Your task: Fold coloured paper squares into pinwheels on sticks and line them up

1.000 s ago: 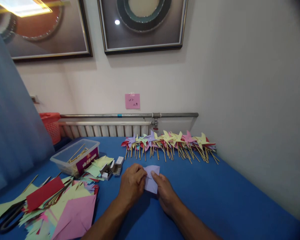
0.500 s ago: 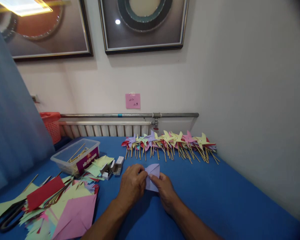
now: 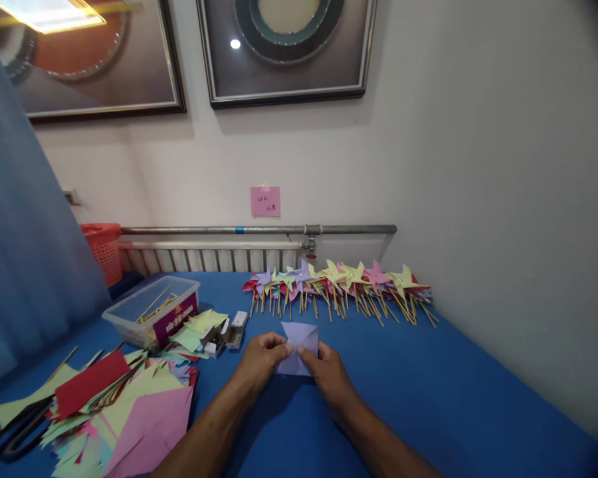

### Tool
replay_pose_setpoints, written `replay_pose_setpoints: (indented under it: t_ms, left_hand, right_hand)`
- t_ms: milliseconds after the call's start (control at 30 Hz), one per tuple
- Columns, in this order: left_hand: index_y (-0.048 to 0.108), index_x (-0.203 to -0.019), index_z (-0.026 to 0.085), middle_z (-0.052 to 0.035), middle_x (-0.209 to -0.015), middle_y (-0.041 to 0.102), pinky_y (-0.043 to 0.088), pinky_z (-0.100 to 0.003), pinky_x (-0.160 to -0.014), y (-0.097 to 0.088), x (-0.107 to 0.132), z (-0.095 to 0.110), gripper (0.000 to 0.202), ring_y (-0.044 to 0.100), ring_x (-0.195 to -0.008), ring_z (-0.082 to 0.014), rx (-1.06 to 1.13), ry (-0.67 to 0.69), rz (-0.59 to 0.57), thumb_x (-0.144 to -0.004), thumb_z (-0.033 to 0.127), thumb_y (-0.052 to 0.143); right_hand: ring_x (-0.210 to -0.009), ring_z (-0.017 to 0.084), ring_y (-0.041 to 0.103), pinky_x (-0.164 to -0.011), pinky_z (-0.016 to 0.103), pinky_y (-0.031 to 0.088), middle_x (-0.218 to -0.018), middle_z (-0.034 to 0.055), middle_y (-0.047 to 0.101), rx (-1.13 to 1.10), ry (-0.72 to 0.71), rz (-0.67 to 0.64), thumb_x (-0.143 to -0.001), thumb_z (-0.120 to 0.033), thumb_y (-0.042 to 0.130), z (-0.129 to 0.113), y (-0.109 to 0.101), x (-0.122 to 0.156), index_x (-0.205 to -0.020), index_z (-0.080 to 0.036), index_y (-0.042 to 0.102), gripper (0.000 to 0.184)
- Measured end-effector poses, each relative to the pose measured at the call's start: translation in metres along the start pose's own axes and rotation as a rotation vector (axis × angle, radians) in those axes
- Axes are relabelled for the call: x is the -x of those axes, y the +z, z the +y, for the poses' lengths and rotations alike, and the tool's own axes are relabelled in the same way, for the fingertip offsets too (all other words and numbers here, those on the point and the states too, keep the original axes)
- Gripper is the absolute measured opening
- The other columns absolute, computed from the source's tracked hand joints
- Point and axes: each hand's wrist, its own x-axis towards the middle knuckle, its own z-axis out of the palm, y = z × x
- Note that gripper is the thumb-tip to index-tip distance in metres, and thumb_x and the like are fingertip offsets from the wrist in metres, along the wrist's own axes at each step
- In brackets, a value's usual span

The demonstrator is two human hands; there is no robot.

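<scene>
A small lilac paper square [image 3: 299, 344] with diagonal creases sits just above the blue table [image 3: 428, 398], held between both hands. My left hand [image 3: 260, 364] pinches its left side with closed fingers. My right hand [image 3: 329, 373] pinches its lower right part, fingers also closed. Behind the paper, a long row of finished paper pinwheels on wooden sticks [image 3: 336, 287] lies along the wall.
Left of my hands lie a small open box of pins [image 3: 226, 334], a clear plastic tub of sticks [image 3: 152, 312], a heap of coloured paper sheets [image 3: 124, 411] and black scissors [image 3: 7, 435]. An orange basket [image 3: 102, 251] and a radiator pipe [image 3: 259, 230] stand at the back.
The lilac paper went from a folded, tilted shape to a flatter square showing its creases. Both hands shifted slightly toward me and now pinch it near its centre.
</scene>
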Motion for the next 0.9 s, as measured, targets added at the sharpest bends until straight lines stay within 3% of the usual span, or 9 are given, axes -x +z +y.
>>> replay_pose_setpoints:
  t_ms: [367, 900]
  left_hand:
    - [0.061, -0.067, 0.015, 0.0017, -0.054, 0.059, 0.032, -0.024, -0.052, 0.002, 0.001, -0.001, 0.035, 0.045, -0.049, -0.0096, 0.04, -0.054, 0.041, -0.056, 0.043, 0.079]
    - [0.059, -0.065, 0.016, 0.0048, -0.049, 0.05, 0.025, -0.023, -0.047, 0.001, -0.004, -0.009, 0.04, 0.037, -0.045, -0.0075, -0.054, -0.028, 0.013, -0.061, 0.052, 0.076]
  right_hand:
    - [-0.063, 0.019, 0.062, -0.058, 0.028, 0.047, -0.076, 0.0055, 0.073, -0.003, 0.028, -0.082, -0.069, -0.052, 0.076, -0.007, 0.002, 0.006, -0.09, -0.014, 0.075, 0.044]
    - [-0.061, 0.018, 0.062, -0.056, 0.028, 0.046, -0.074, 0.0049, 0.073, -0.059, 0.094, -0.049, -0.063, -0.05, 0.081, -0.011, 0.001, 0.006, -0.09, -0.014, 0.074, 0.045]
